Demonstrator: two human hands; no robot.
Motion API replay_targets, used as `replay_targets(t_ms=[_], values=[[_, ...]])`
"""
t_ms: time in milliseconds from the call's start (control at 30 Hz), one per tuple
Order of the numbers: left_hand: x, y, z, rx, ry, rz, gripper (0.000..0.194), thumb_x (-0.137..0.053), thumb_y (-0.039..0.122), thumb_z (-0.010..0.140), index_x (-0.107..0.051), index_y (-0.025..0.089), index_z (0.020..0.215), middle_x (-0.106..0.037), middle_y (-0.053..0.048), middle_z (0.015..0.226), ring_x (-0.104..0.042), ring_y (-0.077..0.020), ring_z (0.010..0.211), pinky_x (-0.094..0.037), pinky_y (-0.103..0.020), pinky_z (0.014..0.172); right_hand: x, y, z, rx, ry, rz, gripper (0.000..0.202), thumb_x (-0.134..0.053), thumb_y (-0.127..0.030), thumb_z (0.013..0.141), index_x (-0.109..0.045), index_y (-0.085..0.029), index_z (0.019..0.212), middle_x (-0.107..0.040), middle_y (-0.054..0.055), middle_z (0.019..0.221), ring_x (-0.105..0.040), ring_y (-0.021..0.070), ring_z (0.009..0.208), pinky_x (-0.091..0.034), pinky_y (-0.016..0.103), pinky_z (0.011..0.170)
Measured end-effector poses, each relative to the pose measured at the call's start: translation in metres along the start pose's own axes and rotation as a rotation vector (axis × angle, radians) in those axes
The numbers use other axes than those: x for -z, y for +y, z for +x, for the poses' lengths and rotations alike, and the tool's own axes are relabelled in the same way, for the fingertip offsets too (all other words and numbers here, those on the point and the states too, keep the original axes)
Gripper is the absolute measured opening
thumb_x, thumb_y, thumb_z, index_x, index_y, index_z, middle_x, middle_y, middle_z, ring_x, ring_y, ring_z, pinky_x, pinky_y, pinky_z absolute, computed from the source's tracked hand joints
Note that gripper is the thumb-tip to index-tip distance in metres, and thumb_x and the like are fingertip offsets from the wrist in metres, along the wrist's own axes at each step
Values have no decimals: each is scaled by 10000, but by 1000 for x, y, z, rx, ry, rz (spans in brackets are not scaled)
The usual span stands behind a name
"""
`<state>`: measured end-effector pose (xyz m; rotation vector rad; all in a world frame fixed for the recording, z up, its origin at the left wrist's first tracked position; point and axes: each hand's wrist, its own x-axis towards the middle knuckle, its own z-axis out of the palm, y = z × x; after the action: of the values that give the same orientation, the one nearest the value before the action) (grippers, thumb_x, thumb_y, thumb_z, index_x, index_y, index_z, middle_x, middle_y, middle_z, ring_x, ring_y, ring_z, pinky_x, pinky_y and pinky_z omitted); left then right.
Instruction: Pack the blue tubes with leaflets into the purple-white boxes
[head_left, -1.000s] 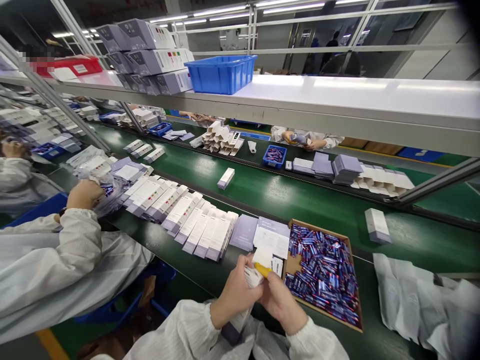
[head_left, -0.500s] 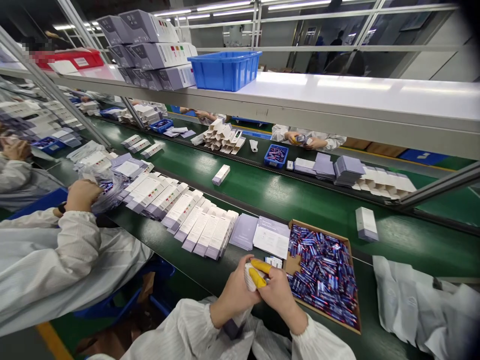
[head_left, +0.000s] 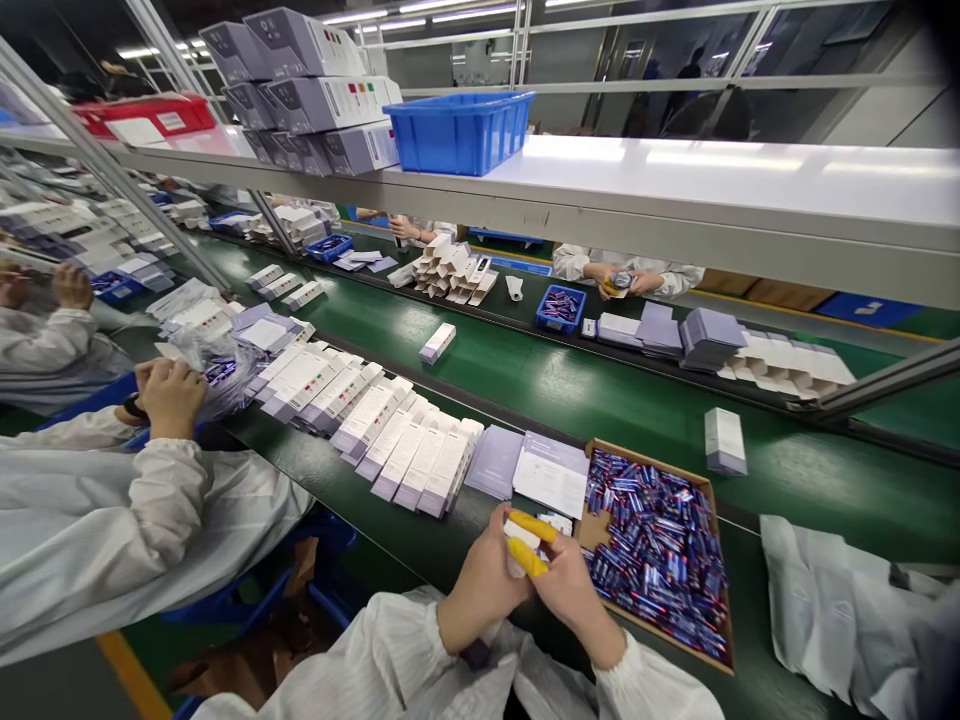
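My left hand (head_left: 486,578) is closed around a small white object (head_left: 519,535) above the near edge of the bench. Fingers hide most of it, so its kind does not show clearly. My right hand (head_left: 566,582) grips the same object from the other side, with yellow covers (head_left: 534,525) on two fingertips. Just right of my hands lies an open cardboard tray (head_left: 726,600) full of blue and red batteries (head_left: 652,540). Behind them are a white printed leaflet (head_left: 551,473) and purple booklets (head_left: 495,460). A row of white-and-purple cartons (head_left: 420,465) lies to the left.
Two upright cartons (head_left: 725,440) (head_left: 437,343) stand on the green conveyor (head_left: 555,385). A co-worker's hand (head_left: 171,395) is at the left. Plastic bags (head_left: 847,600) hang at the right. The overhead shelf (head_left: 712,190) carries a blue bin (head_left: 461,135) and stacked boxes.
My fingers have shifted slightly around the white object, and more of its pale side shows. The cartons on the conveyor have moved a little left. The left co-worker's hands have risen.
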<state>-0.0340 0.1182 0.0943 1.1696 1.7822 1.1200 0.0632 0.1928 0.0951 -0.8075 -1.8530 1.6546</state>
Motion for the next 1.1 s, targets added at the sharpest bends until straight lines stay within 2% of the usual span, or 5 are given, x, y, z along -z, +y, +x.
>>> replay_targets(t_ms=[267,567,800,933,1100], values=[[4,-10,14,-10,54,-64,746,-622,151,573,-247,190,1216,-563,-48,975,-546,-179,864,-416,-314,793,0,16,-4,65,-19,-108,424,-557,-259,725,-519,-224,1145,-476,64,1248,-439,226,1137,-327,406,982],[-1,-20,24,54,119,144,276,-566,183,618,-438,206,862,-522,11,849,-513,-148,742,-387,-262,643,7,33,18,-40,61,-6,253,-591,-252,687,-561,-213,935,-531,70,1069,-558,190,878,-477,319,739],[15,-7,74,169,360,-105,333,-477,417,765,-345,198,980,-530,3,775,-542,-144,693,-438,-287,646,-9,47,22,-311,-75,334,630,-684,-253,583,-416,-219,1152,-568,69,1089,-587,198,875,-473,359,775],[19,-8,109,8,424,9,323,-319,373,852,-299,199,1123,-463,-86,1117,-472,-169,1037,-397,-325,867,17,51,73,-318,287,280,523,-653,-327,577,-483,-198,1055,-643,46,883,-611,204,794,-493,355,724],[8,-44,121,42,208,418,219,-449,242,773,-446,188,986,-471,-91,1080,-431,-236,1062,-349,-418,916,105,46,179,-296,650,23,417,-450,-374,670,-461,-170,1033,-622,39,829,-603,170,732,-503,312,603]])
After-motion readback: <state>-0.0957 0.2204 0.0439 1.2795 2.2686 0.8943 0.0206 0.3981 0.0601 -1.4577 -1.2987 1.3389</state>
